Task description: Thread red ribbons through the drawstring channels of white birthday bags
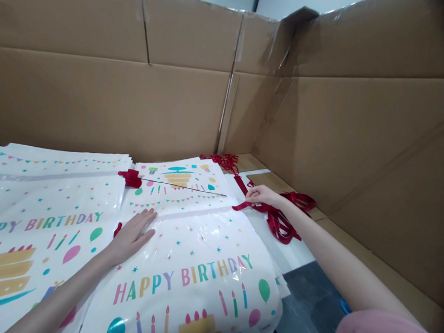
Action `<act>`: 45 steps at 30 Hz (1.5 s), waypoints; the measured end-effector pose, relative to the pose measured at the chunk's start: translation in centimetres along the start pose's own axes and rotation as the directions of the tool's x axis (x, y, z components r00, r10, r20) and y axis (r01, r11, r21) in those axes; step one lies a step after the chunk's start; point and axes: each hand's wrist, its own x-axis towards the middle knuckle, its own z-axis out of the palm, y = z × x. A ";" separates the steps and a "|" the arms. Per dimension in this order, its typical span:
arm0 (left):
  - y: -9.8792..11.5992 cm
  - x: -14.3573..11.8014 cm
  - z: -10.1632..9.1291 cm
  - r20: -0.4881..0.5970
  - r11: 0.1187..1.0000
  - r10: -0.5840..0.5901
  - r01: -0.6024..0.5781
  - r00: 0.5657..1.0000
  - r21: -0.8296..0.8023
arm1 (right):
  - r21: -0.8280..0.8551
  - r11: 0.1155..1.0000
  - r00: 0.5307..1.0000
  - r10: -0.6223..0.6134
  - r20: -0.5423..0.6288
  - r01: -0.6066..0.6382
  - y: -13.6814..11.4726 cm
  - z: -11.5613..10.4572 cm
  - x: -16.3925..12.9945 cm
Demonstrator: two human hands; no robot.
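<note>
Head view: your left hand [135, 234] lies flat and spread on the glossy bag [184, 265], your right hand [261, 194] pinches the red ribbon [279, 224] just beyond its far corner, and a hard tug could skew the slippery bag.

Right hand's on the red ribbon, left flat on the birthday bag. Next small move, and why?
Probably draw the red ribbon toward the thin rod lying across the bag's top. The right hand already pinches the ribbon at the bag's right edge, the left hand lies flat on the Happy Birthday bag, and the rod's free tip points toward the ribbon.
</note>
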 end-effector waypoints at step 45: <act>-0.2 -0.1 0.1 0.004 0.998 0.051 -0.051 0.999 0.030 | -0.076 0.997 0.998 -0.008 -0.063 0.003 2.6 0.7 1.0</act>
